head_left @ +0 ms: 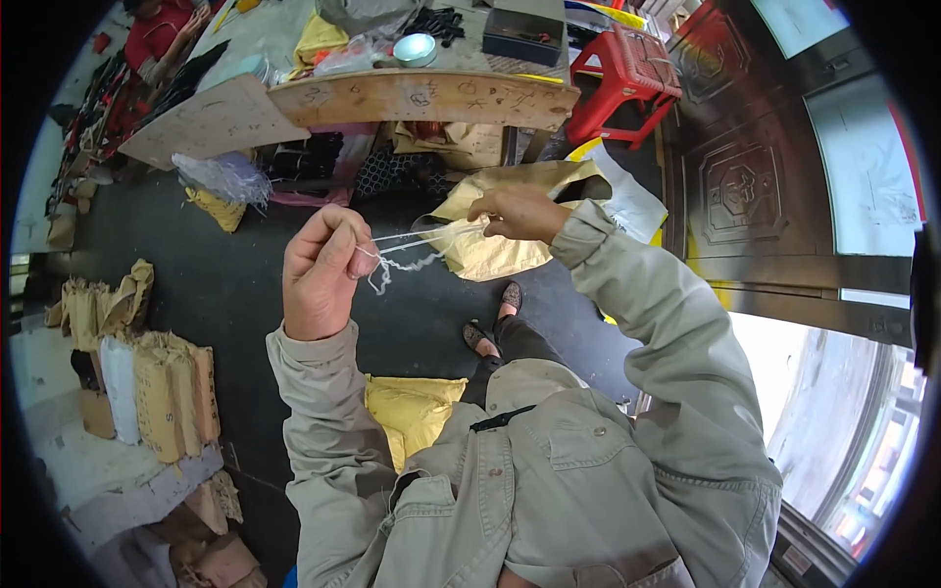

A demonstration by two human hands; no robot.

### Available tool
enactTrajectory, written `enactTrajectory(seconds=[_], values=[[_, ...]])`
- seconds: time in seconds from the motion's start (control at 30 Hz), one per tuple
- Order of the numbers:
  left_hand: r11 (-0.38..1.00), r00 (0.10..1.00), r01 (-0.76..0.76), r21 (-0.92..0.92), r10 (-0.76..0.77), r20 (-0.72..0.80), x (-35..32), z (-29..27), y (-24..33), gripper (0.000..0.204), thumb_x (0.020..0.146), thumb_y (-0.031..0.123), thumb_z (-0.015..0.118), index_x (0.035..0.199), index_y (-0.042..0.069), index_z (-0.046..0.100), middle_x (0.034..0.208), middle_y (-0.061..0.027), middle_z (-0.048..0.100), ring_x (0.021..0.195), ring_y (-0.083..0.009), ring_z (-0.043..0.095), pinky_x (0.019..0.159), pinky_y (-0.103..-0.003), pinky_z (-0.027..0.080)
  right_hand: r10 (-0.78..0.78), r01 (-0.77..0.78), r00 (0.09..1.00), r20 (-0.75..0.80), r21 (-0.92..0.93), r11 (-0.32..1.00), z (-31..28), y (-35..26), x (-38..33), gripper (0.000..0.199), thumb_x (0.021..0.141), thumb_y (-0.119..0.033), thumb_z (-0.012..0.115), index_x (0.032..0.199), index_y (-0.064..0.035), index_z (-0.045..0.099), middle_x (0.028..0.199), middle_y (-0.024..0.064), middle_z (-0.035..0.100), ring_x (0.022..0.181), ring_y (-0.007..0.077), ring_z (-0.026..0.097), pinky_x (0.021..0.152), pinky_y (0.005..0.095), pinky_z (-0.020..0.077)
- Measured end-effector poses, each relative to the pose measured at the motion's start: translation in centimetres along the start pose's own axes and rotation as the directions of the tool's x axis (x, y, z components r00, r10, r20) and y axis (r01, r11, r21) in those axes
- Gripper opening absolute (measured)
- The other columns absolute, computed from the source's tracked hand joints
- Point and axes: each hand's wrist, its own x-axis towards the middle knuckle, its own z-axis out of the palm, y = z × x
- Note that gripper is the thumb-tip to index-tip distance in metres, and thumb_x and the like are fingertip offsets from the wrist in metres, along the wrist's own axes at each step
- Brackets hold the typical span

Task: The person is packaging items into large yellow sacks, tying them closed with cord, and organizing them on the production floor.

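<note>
White string (407,263) stretches between my two hands in front of me, with a loose, crinkled tangle hanging near the left one. My left hand (325,269) is closed, its thumb and finger pinching one end of the string. Higher and to the right, my right hand (521,212) has its fingers curled round the other end; the fingertips are partly hidden. Below and behind that hand a shiny tan-gold sack (498,257) lies open-mouthed on the dark floor.
A wooden-edged worktable (421,98) carries a pale bowl (415,49) and a dark box (522,37). Right of it stands a red stool (627,83). A yellow sack (414,416) lies near my feet; brown paper bundles (162,397) sit at left. Another person (162,39) is at far left.
</note>
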Motion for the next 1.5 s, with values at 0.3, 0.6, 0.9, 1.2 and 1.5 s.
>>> enactTrajectory(seconds=[0.3, 0.6, 0.9, 1.2, 1.5], values=[[0.998, 0.971, -0.041, -0.058, 0.026, -0.239, -0.9, -3.3, -0.2, 0.012, 0.087, 0.013, 0.046, 0.088, 0.002, 0.051, 0.069, -0.0005, 0.046, 0.054, -0.0048, 0.035, 0.05, -0.019, 0.029, -0.185, 0.255, 0.961, -0.208, 0.395, 0.883, -8.0, -3.3, -1.0, 0.015, 0.078, -0.007, 0.058, 0.091, -0.0015, 0.062, 0.083, 0.0072, 0.063, 0.074, 0.0114, 0.058, 0.065, 0.0242, 0.0443], [1.0, 0.894, 0.018, -0.02, -0.025, -0.447, -1.5, -8.2, -1.0, 0.02, 0.085, 0.009, 0.049, 0.104, 0.002, 0.052, 0.069, -0.001, 0.048, 0.052, -0.0037, 0.036, 0.048, -0.018, 0.03, 0.107, -0.061, 0.944, -0.311, 0.155, 0.986, -20.5, -3.3, -12.6, 0.018, 0.084, -0.01, 0.05, 0.097, -0.0033, 0.06, 0.081, 0.002, 0.06, 0.066, 0.0054, 0.051, 0.058, 0.0186, 0.0405], [0.938, 0.941, 0.066, 0.339, 0.055, -0.335, -4.0, -3.2, -1.0, 0.013, 0.077, 0.001, 0.051, 0.089, -0.001, 0.057, 0.063, -0.0028, 0.051, 0.049, -0.0083, 0.042, 0.045, -0.021, 0.032, 0.908, -0.726, 0.404, 0.11, 0.642, 0.245, 5.4, 21.5, -42.5, 0.02, 0.08, -0.016, 0.049, 0.094, -0.0058, 0.059, 0.067, 0.0059, 0.059, 0.052, 0.0125, 0.055, 0.04, 0.0236, 0.0398], [0.825, 0.92, 0.375, 0.422, -0.386, -0.063, -13.6, 0.9, -2.4, 0.007, 0.066, -0.001, 0.059, 0.072, -0.003, 0.06, 0.053, -0.0086, 0.053, 0.049, -0.0141, 0.05, 0.045, -0.025, 0.036, 0.817, -0.67, 0.554, -0.159, 0.498, 0.551, 20.1, 13.8, -21.9, 0.027, 0.079, -0.026, 0.056, 0.081, 0.0001, 0.06, 0.075, 0.0148, 0.058, 0.068, 0.0198, 0.055, 0.061, 0.0304, 0.0422], [0.801, 0.829, 0.557, 0.219, -0.552, -0.091, -15.7, 1.0, -3.8, 0.015, 0.069, -0.006, 0.058, 0.082, -0.001, 0.061, 0.07, -0.0099, 0.056, 0.062, -0.0159, 0.051, 0.056, -0.026, 0.038, 0.886, -0.235, 0.463, -0.013, 0.962, 0.137, 24.2, 17.3, -2.2, 0.032, 0.078, -0.026, 0.059, 0.083, 0.0053, 0.062, 0.071, 0.008, 0.06, 0.065, 0.0168, 0.057, 0.058, 0.0257, 0.0437]])
